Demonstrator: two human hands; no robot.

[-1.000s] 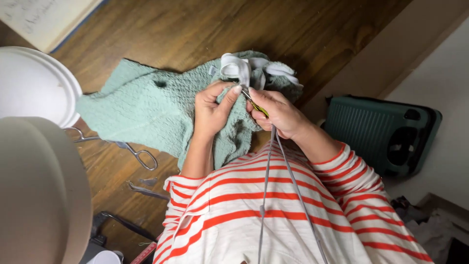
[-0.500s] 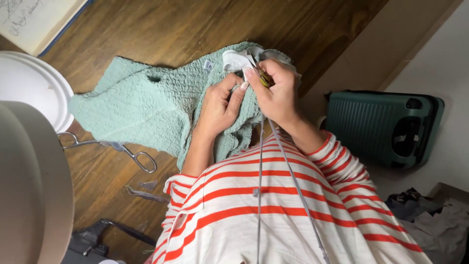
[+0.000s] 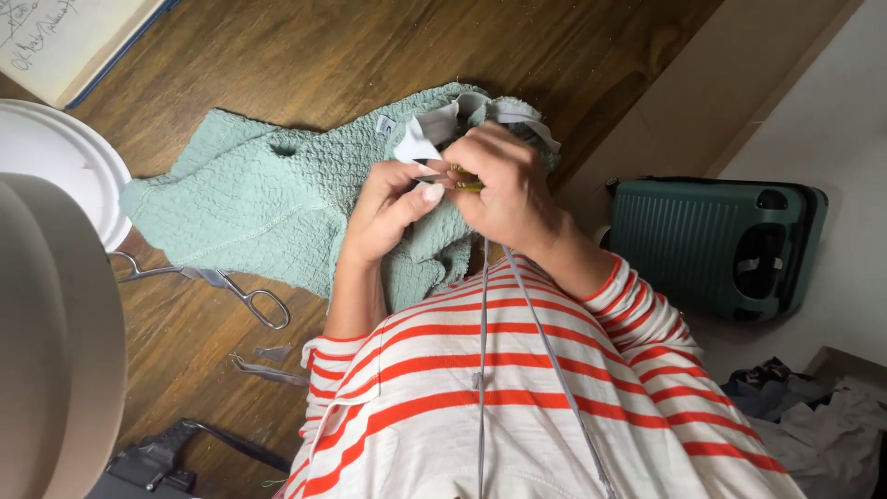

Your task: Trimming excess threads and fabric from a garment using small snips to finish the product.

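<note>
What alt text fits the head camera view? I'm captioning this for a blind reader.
Two hands, left hand and right hand, meet over a mint green textured garment on a wooden table, pinching a white strip of fabric and a small yellowish tool. Scissors lie left of the striped sleeve; a green suitcase stands at right.

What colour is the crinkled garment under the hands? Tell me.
Pale mint green, the crinkled garment shows best in the head view.
</note>
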